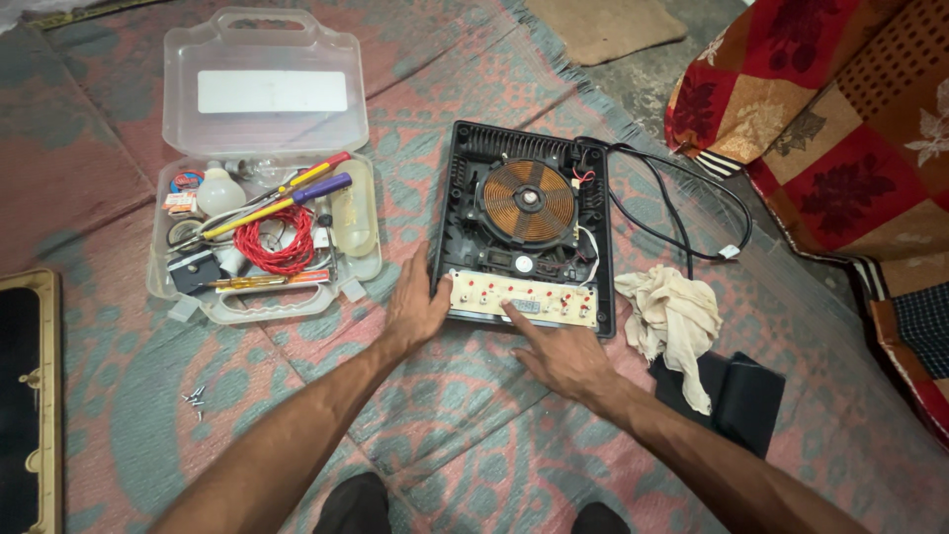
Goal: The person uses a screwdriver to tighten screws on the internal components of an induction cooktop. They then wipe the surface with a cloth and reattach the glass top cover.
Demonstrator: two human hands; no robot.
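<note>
An opened induction cooktop base point(465, 198) lies on a patterned mat, its copper coil point(528, 201) bare. A cream control board point(524, 300) with small red buttons runs along its near edge. My left hand point(415, 309) rests flat against the base's near left corner. With its forefinger stretched out, my right hand point(563, 354) touches the middle of the control board. Neither hand holds anything.
A clear plastic toolbox point(262, 178) stands open at the left, holding screwdrivers, red wire and a bulb. Several loose screws point(196, 398) lie on the mat. A cream rag point(675, 321) and black cloth point(741, 396) sit right of the base; the black power cord point(682, 213) loops behind. A patchwork quilt point(850, 129) fills the right.
</note>
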